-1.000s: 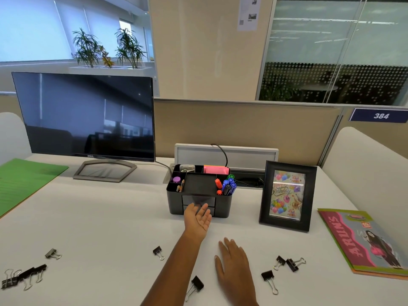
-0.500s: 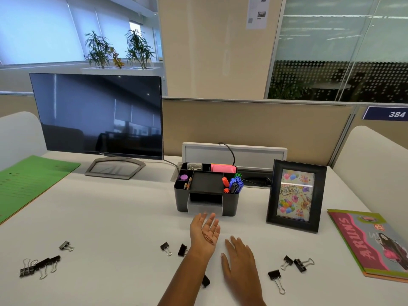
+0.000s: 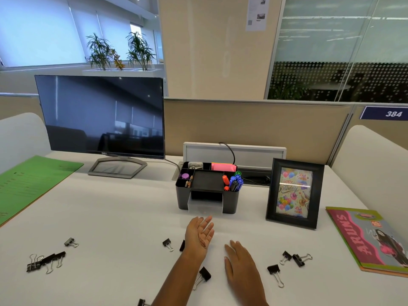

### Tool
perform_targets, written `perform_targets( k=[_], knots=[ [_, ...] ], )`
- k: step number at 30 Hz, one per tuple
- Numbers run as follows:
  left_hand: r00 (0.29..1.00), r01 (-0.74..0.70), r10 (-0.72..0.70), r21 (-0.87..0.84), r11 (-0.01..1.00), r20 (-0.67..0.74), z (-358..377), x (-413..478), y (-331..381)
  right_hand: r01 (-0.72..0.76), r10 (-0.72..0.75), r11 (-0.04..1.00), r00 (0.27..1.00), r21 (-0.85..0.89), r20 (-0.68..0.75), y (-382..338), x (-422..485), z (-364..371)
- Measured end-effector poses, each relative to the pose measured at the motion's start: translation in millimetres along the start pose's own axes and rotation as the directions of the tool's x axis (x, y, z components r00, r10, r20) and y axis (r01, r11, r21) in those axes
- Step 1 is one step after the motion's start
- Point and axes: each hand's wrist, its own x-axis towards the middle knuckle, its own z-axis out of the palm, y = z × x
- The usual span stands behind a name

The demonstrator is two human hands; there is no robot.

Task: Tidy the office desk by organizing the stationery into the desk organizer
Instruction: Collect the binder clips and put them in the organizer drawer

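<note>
A black desk organizer [image 3: 230, 200] stands mid-desk, holding markers, pink sticky notes and small items. Its clear front drawer [image 3: 204, 209] is pulled out. My left hand [image 3: 199, 234] hovers palm-up just in front of the drawer, fingers apart, holding nothing. My right hand [image 3: 241, 265] rests flat on the desk, palm down, empty. Black binder clips lie scattered: one [image 3: 167, 244] left of my left wrist, one [image 3: 204, 275] between my arms, one [image 3: 274, 273] right of my right hand, a pair [image 3: 295, 258] further right, and a cluster [image 3: 45, 261] at far left.
A monitor [image 3: 101, 115] stands at back left. A green folder [image 3: 28, 184] lies on the left edge. A framed birthday picture [image 3: 294, 193] stands right of the organizer, and a magazine [image 3: 373, 237] lies at the right edge.
My left hand drew back from the organizer's front toward me, and the clear drawer now stands pulled out. My right hand stayed flat on the desk.
</note>
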Motion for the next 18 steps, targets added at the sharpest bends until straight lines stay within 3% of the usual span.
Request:
perform_targets(
  k=[3,4,6,9,11,15,18],
  knots=[
    [0.967,-0.203,0.244,0.350,0.915,-0.077,-10,-6,4,0.076,-0.095,0.989,0.985,-0.129,-0.145,6,-16,2],
    [0.923,-0.296,0.380,0.514,0.805,-0.063,-17,-9,6,0.071,-0.097,0.988,0.977,-0.137,-0.191,7,-17,-3],
    [0.791,-0.403,0.611,0.782,0.476,0.036,-38,-14,13,0.059,-0.108,0.982,0.956,-0.182,-0.273,21,-22,-4],
    [0.656,-0.327,0.727,0.945,0.033,0.202,-77,-18,26,0.032,-0.061,0.995,0.944,-0.094,-0.325,44,-31,-14],
    [0.616,-0.235,0.740,0.960,-0.154,0.270,-101,-21,33,-0.026,0.006,0.998,0.930,-0.051,-0.367,54,-35,-21],
    [0.633,-0.128,0.723,0.959,-0.253,0.276,-135,-27,38,-0.213,0.187,0.976,0.921,-0.039,-0.341,65,-39,-28],
    [0.685,-0.065,0.700,0.974,-0.219,0.203,-145,-29,37,-0.338,0.331,0.941,0.896,0.031,-0.297,58,-39,-28]
  ],
)
